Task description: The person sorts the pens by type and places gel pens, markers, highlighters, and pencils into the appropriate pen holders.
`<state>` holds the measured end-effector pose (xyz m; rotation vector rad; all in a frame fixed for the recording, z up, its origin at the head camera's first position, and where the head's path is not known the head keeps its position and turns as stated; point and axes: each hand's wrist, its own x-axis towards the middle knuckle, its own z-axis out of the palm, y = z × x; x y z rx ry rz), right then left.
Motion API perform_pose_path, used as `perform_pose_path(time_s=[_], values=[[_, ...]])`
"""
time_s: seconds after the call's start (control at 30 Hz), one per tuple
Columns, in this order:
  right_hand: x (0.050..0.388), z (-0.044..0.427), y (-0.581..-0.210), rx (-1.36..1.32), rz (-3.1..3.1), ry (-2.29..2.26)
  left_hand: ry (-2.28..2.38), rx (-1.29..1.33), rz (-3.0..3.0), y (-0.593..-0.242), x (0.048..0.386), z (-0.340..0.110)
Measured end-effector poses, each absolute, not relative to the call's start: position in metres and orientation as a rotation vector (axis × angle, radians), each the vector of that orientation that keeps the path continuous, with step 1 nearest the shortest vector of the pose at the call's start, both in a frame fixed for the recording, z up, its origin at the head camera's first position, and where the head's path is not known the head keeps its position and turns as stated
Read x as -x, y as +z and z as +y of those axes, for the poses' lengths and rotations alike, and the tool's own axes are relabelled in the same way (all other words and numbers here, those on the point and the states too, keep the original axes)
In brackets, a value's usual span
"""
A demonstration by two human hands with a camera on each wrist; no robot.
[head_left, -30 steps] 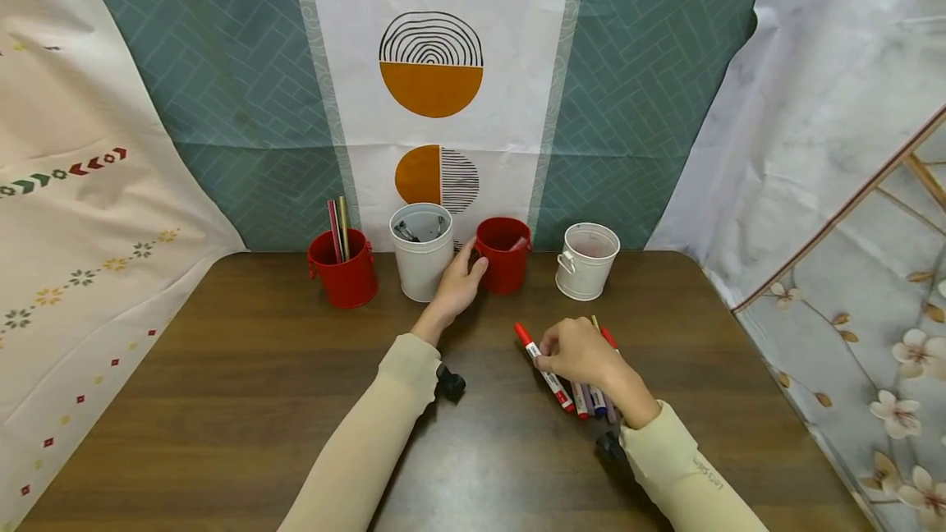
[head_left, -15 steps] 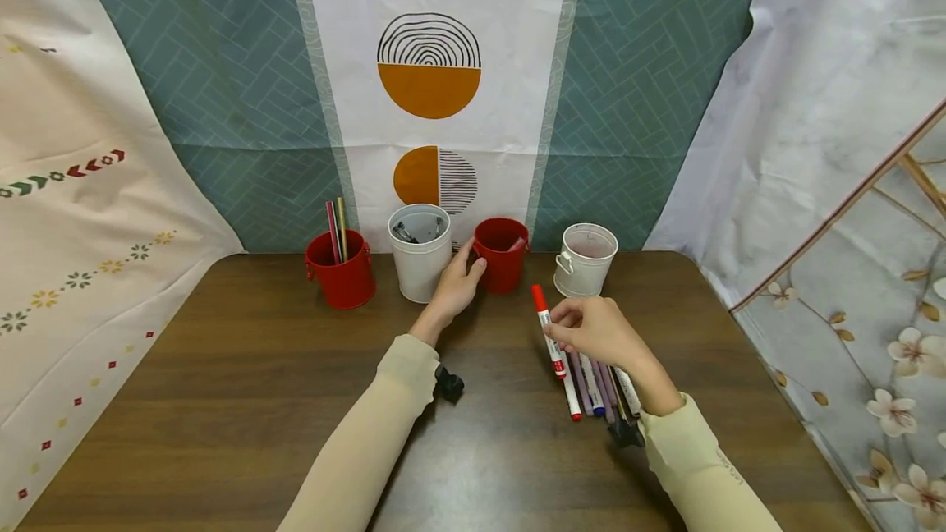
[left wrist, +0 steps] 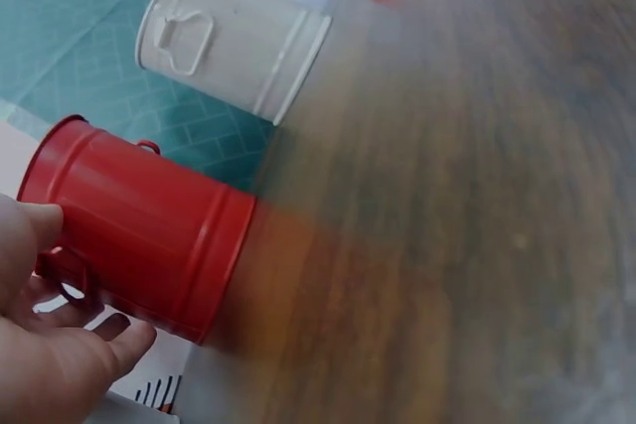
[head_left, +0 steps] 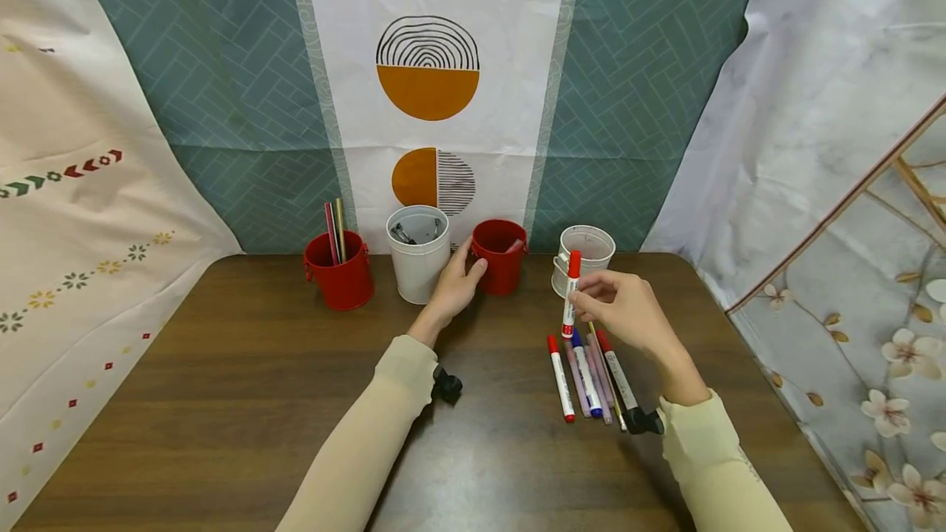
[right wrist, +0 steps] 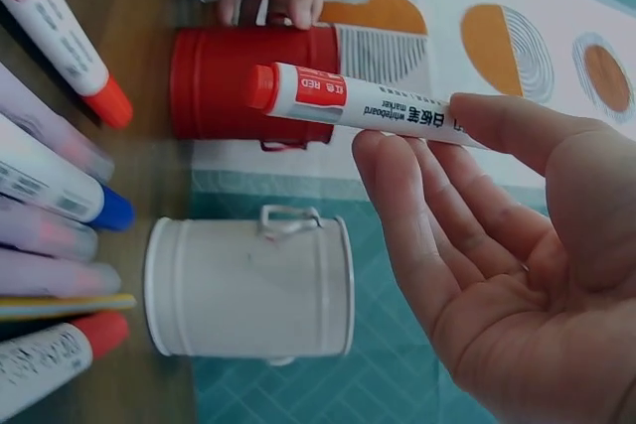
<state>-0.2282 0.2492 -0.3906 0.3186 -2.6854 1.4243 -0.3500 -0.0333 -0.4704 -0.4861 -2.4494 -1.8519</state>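
Head view, red-capped marker (head_left: 570,310): pinched in right hand (head_left: 628,312), long axis near upright.
Red bucket (head_left: 502,271): leftward of marker, gripped at side by left hand (head_left: 452,286).
White bucket (head_left: 595,243): behind marker.

Table (head_left: 222,417): brown, wood-grain top; far corners rounded; glare on near middle.
Pails: 4, upright, in 1 row along far edge.
Left red pail (head_left: 343,286): leftmost of row.
Tall white pail (head_left: 420,271): near it, to the right.
Right red pail (head_left: 504,273): 3rd in row.
Short white pail (right wrist: 248,287): rightmost, apart from the 3rd.
Pens: 7 counted, lying right of centre, nearer than pails, lengthwise toward them.
Left red marker (head_left: 562,380): outer left of group.
Purple pens (head_left: 576,380): 3; 1 left of blue marker (head_left: 587,376), 2 right.
Pencil (right wrist: 75,302): yellow, just beside right red marker (head_left: 621,378).
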Motion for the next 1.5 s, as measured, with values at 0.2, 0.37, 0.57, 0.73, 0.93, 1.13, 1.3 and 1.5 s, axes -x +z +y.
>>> perform_pose_path(time_s=[0.2, 0.37, 0.57, 0.73, 0.93, 1.13, 1.3, 1.5], values=[[0.231, 0.260, -0.385, -0.307, -2.590, 1.514, -1.850, 0.519, -2.416, -0.463, 0.348, -0.030], [0.234, 0.266, -0.379, -0.313, -2.561, 1.497, -1.737, 0.500, -2.445, -0.453, 0.345, -0.029], [0.239, 0.271, -0.375, -0.296, -2.540, 1.474, -1.669, 0.484, -2.444, -0.434, 0.339, -0.032], [0.240, 0.276, -0.374, -0.285, -2.529, 1.449, -1.647, 0.576, -2.332, -0.417, 0.332, -0.024], [0.238, 0.282, -0.373, -0.265, -2.532, 1.376, -1.787, 0.803, -2.213, -0.410, 0.321, 0.000], [0.239, 0.285, -0.375, -0.270, -2.514, 1.381, -1.807, 0.891, -2.304, -0.426, 0.320, 0.030], [0.237, 0.288, -0.374, -0.266, -2.499, 1.387, -1.859, 0.889, -2.363, -0.442, 0.322, 0.050], [0.237, 0.293, -0.370, -0.264, -2.494, 1.392, -1.842, 0.831, -2.434, -0.457, 0.329, 0.066]])
